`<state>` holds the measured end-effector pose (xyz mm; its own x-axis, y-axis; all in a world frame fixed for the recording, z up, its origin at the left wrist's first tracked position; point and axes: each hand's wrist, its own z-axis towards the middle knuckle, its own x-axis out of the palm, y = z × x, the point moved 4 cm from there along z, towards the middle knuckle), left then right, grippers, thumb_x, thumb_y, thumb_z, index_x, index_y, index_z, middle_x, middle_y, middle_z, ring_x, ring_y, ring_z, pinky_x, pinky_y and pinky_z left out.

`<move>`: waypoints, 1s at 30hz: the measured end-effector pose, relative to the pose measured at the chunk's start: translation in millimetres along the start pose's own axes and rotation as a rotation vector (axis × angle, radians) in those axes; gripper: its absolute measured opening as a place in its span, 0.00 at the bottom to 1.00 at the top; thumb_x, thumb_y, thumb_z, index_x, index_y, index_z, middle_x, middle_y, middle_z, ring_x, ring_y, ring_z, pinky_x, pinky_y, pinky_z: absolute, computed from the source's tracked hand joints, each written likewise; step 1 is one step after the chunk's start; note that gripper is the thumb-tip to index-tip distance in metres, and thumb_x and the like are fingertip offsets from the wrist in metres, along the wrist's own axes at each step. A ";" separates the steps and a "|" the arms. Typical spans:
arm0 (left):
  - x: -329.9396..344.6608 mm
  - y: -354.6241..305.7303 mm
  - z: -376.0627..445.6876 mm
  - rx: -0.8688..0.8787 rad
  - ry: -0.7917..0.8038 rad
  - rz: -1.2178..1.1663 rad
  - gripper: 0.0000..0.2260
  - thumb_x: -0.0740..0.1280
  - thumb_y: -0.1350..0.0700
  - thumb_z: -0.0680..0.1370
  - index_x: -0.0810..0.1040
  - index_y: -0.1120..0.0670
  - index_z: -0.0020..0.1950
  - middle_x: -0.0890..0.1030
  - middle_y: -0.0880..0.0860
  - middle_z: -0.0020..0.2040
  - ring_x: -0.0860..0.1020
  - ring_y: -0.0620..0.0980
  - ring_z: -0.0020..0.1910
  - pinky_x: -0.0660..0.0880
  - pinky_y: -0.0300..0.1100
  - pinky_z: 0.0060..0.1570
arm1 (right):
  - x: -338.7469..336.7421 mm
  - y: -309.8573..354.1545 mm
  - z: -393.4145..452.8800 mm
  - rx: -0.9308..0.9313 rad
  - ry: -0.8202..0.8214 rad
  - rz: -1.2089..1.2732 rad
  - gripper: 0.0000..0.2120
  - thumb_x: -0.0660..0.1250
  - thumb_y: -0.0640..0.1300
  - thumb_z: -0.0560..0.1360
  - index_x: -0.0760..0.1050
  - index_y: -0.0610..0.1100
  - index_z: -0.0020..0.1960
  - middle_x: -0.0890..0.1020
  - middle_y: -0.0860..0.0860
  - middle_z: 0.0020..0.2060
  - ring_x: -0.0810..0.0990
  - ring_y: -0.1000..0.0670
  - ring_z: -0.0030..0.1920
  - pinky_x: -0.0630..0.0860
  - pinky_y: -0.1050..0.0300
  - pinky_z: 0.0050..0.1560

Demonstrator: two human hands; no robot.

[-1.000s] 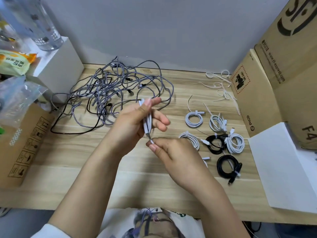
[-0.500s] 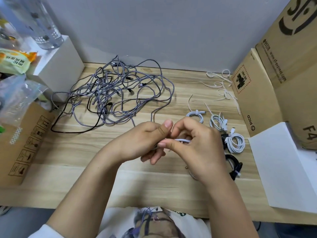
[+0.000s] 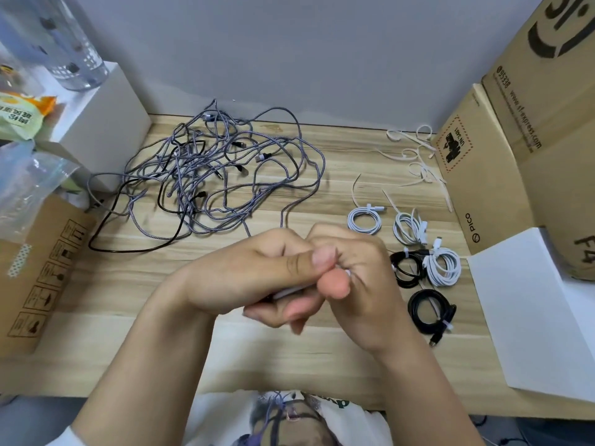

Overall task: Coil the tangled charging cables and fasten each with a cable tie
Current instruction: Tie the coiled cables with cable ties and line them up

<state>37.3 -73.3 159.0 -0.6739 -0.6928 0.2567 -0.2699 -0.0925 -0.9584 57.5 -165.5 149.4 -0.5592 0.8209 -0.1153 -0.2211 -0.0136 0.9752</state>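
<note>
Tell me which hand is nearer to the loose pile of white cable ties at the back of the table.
Right. The right hand lies below the cable ties; the left hand lies further to their left.

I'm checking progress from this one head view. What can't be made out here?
- White cable in the hands: only a short stretch shows; left hand and right hand cover the rest, so whether a tie is on it is unclear.
- Fingers: motion-blurred where they meet.
- Tangled cables: their count, too interlaced.
- Cardboard box: cut off by the right edge.
</note>
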 end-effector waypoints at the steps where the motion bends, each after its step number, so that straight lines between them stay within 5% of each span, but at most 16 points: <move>1: 0.1 -2.1 3.7 0.026 -0.084 0.006 0.24 0.60 0.34 0.74 0.73 0.48 0.26 0.65 0.42 0.17 0.61 0.41 0.17 0.74 0.43 0.35 | -2.1 0.5 2.2 -0.015 -0.093 0.010 0.37 0.54 0.77 0.64 0.79 0.44 0.28 0.73 0.48 0.24 0.76 0.46 0.27 0.72 0.47 0.25; 4: -7.4 -2.2 18.4 0.065 -0.447 0.032 0.26 0.59 0.42 0.77 0.65 0.51 0.20 0.61 0.46 0.16 0.60 0.42 0.15 0.65 0.31 0.24 | -12.6 -2.5 13.1 -0.060 -0.335 -0.195 0.38 0.49 0.75 0.69 0.77 0.44 0.25 0.73 0.47 0.20 0.74 0.47 0.26 0.70 0.50 0.29; 6: -12.9 0.3 26.6 0.149 -0.631 -0.015 0.24 0.58 0.48 0.76 0.63 0.53 0.20 0.60 0.46 0.17 0.59 0.43 0.15 0.57 0.29 0.20 | -18.3 -6.0 20.7 -0.088 -0.421 -0.326 0.42 0.48 0.74 0.72 0.74 0.39 0.23 0.73 0.43 0.21 0.73 0.42 0.27 0.69 0.48 0.31; 9: -26.8 1.2 31.5 0.276 -0.821 0.034 0.21 0.61 0.54 0.77 0.67 0.54 0.24 0.63 0.47 0.17 0.61 0.42 0.17 0.58 0.28 0.20 | -23.0 -13.2 31.7 -0.114 -0.464 -0.437 0.42 0.48 0.72 0.73 0.71 0.36 0.23 0.73 0.42 0.22 0.74 0.41 0.27 0.70 0.48 0.31; 11: -39.3 1.8 31.4 0.271 -0.826 0.009 0.19 0.62 0.53 0.77 0.70 0.54 0.25 0.64 0.49 0.17 0.60 0.43 0.17 0.58 0.30 0.21 | -25.3 -15.8 42.7 -0.136 -0.446 -0.443 0.39 0.49 0.70 0.74 0.70 0.39 0.22 0.73 0.45 0.22 0.74 0.43 0.27 0.69 0.49 0.30; 14: -56.4 5.9 38.8 0.256 -0.600 -0.148 0.18 0.56 0.52 0.77 0.75 0.53 0.30 0.63 0.48 0.20 0.60 0.45 0.20 0.61 0.34 0.25 | -35.0 -24.0 72.3 -0.088 -0.351 -0.263 0.27 0.57 0.64 0.74 0.66 0.52 0.21 0.72 0.50 0.19 0.76 0.47 0.24 0.72 0.52 0.29; 18: -87.4 12.4 55.6 0.228 -0.565 -0.176 0.15 0.56 0.50 0.77 0.73 0.50 0.31 0.59 0.46 0.25 0.57 0.45 0.25 0.58 0.35 0.27 | -51.5 -61.2 124.0 0.105 -0.105 -0.156 0.29 0.54 0.64 0.72 0.66 0.45 0.22 0.70 0.47 0.19 0.70 0.54 0.25 0.66 0.56 0.30; 20: -102.5 19.3 62.8 0.223 -0.634 -0.288 0.17 0.55 0.52 0.77 0.72 0.50 0.30 0.59 0.46 0.25 0.58 0.43 0.24 0.60 0.32 0.26 | -78.3 -98.3 155.8 0.285 -0.163 -0.240 0.31 0.54 0.65 0.75 0.69 0.43 0.24 0.72 0.52 0.20 0.69 0.54 0.25 0.66 0.55 0.34; 22: -114.9 27.8 70.5 0.217 -0.662 -0.367 0.17 0.55 0.52 0.77 0.72 0.50 0.29 0.60 0.44 0.24 0.57 0.44 0.24 0.60 0.32 0.27 | -125.2 -149.6 184.3 0.433 -0.321 -0.411 0.24 0.58 0.60 0.78 0.76 0.47 0.30 0.79 0.50 0.31 0.77 0.50 0.33 0.70 0.52 0.41; 24: -122.9 34.1 75.6 0.210 -0.676 -0.403 0.17 0.56 0.50 0.76 0.72 0.50 0.29 0.61 0.44 0.24 0.57 0.44 0.25 0.58 0.33 0.28 | -174.6 -196.9 191.7 0.602 -0.437 -0.678 0.09 0.62 0.52 0.77 0.79 0.49 0.46 0.79 0.45 0.52 0.77 0.44 0.54 0.71 0.53 0.54; 26: -131.6 40.4 78.8 0.198 -0.700 -0.422 0.16 0.57 0.49 0.76 0.72 0.50 0.29 0.60 0.45 0.25 0.57 0.45 0.26 0.56 0.37 0.30 | -212.9 -229.6 186.9 0.778 -0.483 -0.810 0.12 0.62 0.47 0.75 0.75 0.50 0.57 0.68 0.45 0.64 0.68 0.43 0.66 0.67 0.51 0.65; 30: -141.9 48.4 80.8 0.146 -0.740 -0.475 0.18 0.58 0.47 0.78 0.71 0.49 0.29 0.60 0.45 0.25 0.60 0.44 0.25 0.62 0.41 0.36 | -247.5 -255.2 179.1 0.951 -0.375 -1.001 0.21 0.61 0.47 0.74 0.69 0.51 0.67 0.62 0.44 0.70 0.57 0.43 0.71 0.57 0.48 0.68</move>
<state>175.5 -37.3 66.1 0.1174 -0.8378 0.5332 -0.2831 -0.5429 -0.7906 395.4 -263.0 -37.1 -0.2168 0.3575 -0.9084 0.3044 0.9089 0.2851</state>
